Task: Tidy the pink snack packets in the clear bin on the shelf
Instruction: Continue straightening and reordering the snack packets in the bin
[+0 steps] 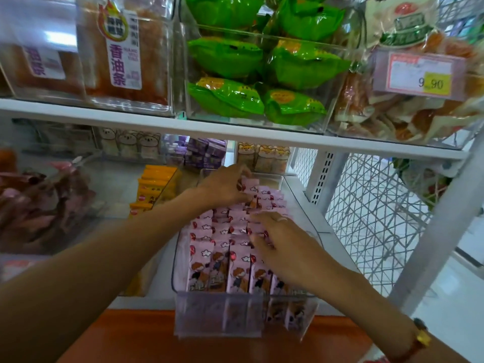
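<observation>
Head view, and both hands are deep in the clear bin on the lower shelf, right at its end beside the wire mesh panel. Left hand reaches to the back rows, fingers pinched on the top edge of one of the pink snack packets. Right hand lies spread and flat across the middle rows, fingers apart, pressing rather than gripping.

Risk here, I'd say: these packets stand upright, packed close, leaning on one another. Tug that back packet too sharply and its neighbours could tip or ride up with it. Lift the flat right hand too soon and the middle rows may slump forward.

As for the packets: pale pink, slim, glossy, printed with cartoon figures, clouds and red balloons. Front rows stand neat and square; the back rows look staggered and uneven. Orange packets sit in the next bin, just beside.
</observation>
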A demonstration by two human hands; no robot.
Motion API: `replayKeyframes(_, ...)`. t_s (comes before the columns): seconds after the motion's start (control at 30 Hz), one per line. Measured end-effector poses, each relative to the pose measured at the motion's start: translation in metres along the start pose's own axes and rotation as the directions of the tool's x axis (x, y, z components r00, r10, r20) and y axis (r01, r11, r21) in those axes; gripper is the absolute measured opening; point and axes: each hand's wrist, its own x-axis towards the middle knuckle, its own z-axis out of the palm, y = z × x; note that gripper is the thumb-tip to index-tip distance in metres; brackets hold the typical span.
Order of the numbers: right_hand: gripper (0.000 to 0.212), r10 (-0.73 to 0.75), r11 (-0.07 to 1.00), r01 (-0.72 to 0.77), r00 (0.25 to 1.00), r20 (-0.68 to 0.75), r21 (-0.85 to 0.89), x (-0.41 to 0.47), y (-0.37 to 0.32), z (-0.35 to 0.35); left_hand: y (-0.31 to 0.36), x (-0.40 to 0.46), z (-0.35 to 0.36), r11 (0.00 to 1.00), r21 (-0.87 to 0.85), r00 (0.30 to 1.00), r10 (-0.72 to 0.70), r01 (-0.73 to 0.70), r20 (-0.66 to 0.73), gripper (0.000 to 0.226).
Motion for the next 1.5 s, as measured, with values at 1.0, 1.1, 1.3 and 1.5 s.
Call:
replayKeyframes(1.0,0.054,-0.007,0.968,0.011,1.0,0.014,-0.251,-0.014,-0.005,0.016,0.027,-0.047,-0.007,0.873,-0.484,0.832,-0.313,0.062,-0.458,0.021)
replayKeyframes(1.1,0.051,-0.031,0.968,0.033,0.999,0.014,-0.247,-0.014,-0.004,0.014,0.035,-0.081,-0.013,0.764,-0.643,0.747,-0.391,-0.062,-0.538,0.019)
replayKeyframes(1.3,0.033,0.097,0.919,-0.014,0.977,-0.191,0.393,-0.002,-0.024,-0.013,0.047,-0.133,-0.023,0.701,-0.698,0.702,-0.425,-0.144,-0.571,0.013)
replayKeyframes(1.5,0.047,-0.017,0.873,0.131,0.971,-0.24,0.471,-0.018,-0.055,-0.003,0.055,-0.15,-0.023,0.636,-0.742,0.781,-0.347,-0.21,-0.519,0.01)
